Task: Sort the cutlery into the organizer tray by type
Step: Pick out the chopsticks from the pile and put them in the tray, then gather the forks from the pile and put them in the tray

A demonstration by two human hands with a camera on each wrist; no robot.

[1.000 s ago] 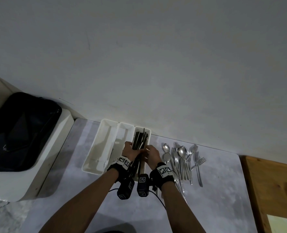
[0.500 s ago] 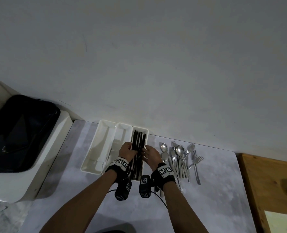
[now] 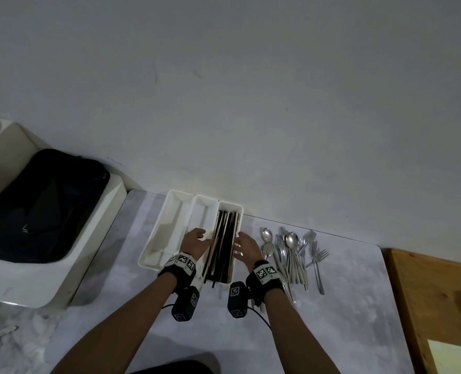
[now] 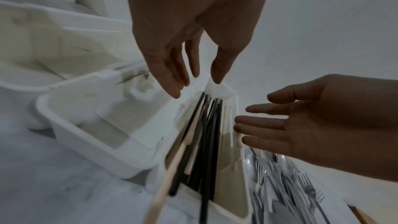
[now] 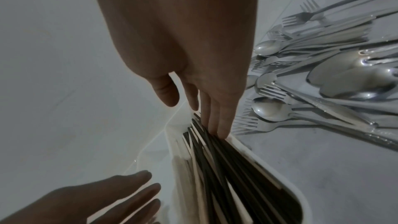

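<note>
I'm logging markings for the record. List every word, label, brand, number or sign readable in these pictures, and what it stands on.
No readable words, brands or numbers.
Left wristband: black-and-white square code patterns, no letters.
Right wristband: the same kind of code patterns.
Wrist cameras: small code squares, plus a tiny mark too small to read.
Black bag: a faint pale mark, too blurred to read.
Tray, chopsticks, spoons and forks: no markings visible.

Both forearms are reaching forward; the left hand [image 3: 195, 242] and right hand [image 3: 247, 248] are hanging flat-fingered, palms facing, gripping nothing.
</note>
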